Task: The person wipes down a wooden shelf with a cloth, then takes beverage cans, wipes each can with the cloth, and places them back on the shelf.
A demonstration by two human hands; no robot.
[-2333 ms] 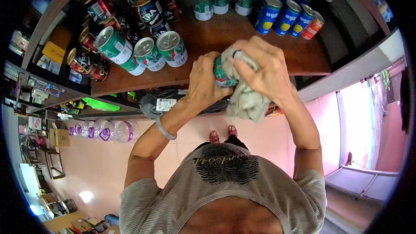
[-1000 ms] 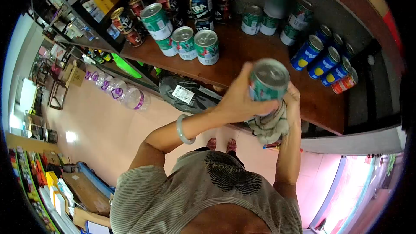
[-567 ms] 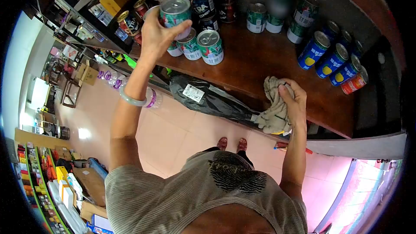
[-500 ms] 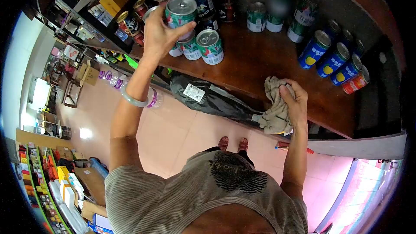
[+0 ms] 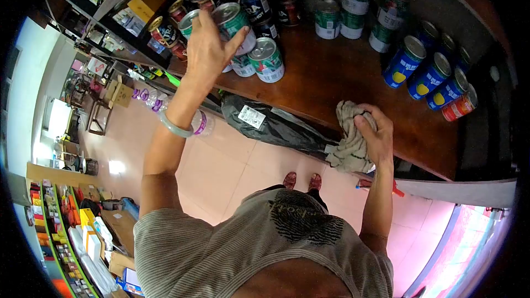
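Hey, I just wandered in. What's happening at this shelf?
A person is standing at a shelf. Their left hand is at a green-and-white can that seems to sit on another can; I can't tell how firm the grip is. The right hand holds a crumpled cloth at the shelf's front edge. Other green cans stand farther back, with blue cans to their right.

Likely shop: stacked drink cans (image 5: 354, 6) on wooden shelf (image 5: 309, 77), green-edged rack (image 5: 46, 209) of goods (image 5: 64, 218)
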